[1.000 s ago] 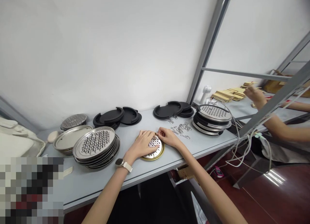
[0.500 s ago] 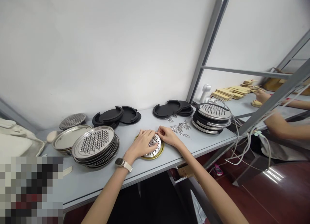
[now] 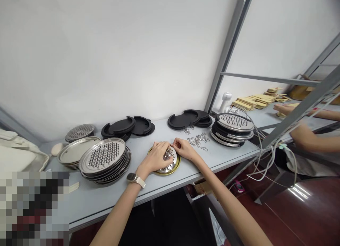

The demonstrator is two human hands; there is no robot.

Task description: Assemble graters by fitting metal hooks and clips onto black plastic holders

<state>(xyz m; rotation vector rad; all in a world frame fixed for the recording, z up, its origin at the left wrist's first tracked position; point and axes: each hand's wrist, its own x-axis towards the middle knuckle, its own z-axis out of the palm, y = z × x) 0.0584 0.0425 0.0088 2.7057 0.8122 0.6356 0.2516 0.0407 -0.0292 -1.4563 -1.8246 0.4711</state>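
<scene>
A round metal grater disc (image 3: 172, 161) with a gold rim lies on the grey table near its front edge. My left hand (image 3: 156, 157), with a watch on the wrist, rests over the disc's left part, fingers curved around it and thumb on the perforated face. At the disc's upper right edge, my right hand (image 3: 183, 149) has thumb and fingertips pinched together; whatever is between them is too small to make out. Behind my right hand is a scatter of small metal clips (image 3: 199, 139).
Stacked grater discs (image 3: 103, 157) stand left, beside plain round plates (image 3: 77, 152). Black round holders (image 3: 122, 127) lie along the wall, with more (image 3: 186, 119) farther right. Another stack (image 3: 233, 127) stands by a metal frame (image 3: 228, 44). A co-worker's hand (image 3: 283, 108) is beyond.
Both my hands stay nearly where they were on the disc. Beyond the frame, the co-worker's hand has moved left and slightly down.
</scene>
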